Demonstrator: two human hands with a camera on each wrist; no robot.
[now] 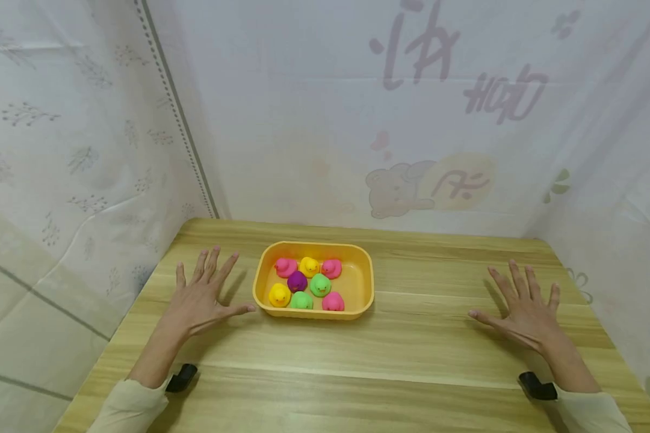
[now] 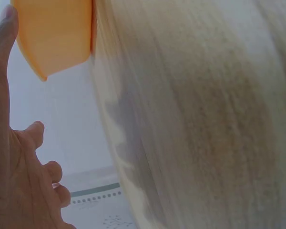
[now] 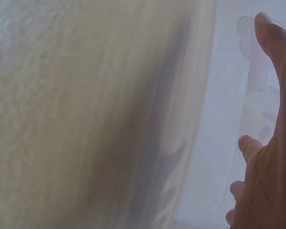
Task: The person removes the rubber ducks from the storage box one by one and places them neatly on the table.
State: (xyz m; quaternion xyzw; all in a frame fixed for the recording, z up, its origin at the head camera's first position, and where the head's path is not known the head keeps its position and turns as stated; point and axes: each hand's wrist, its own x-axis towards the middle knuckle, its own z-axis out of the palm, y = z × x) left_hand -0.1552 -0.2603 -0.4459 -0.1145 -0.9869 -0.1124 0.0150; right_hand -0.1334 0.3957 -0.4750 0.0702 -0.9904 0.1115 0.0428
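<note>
A yellow plastic tray [image 1: 357, 288] sits on the wooden table, left of the middle in the head view. Several small rubber ducks lie in it, among them a purple duck [image 1: 297, 282], a green duck [image 1: 320, 285], a yellow duck [image 1: 279, 295] and a pink duck [image 1: 333, 302]. My left hand [image 1: 197, 300] is spread above the table at the tray's left, its thumb tip close to the tray's corner. In the left wrist view, the tray's side [image 2: 57, 33] shows beyond the thumb. Far to the right, my right hand [image 1: 528, 313] hovers with fingers spread, holding nothing.
The wooden table [image 1: 411, 361] has its back edge against a pale printed cloth [image 1: 303, 120]. More cloth hangs at the left [image 1: 76, 150] and right sides. Black camera mounts [image 1: 182, 378] show at both wrists, beside light sleeves.
</note>
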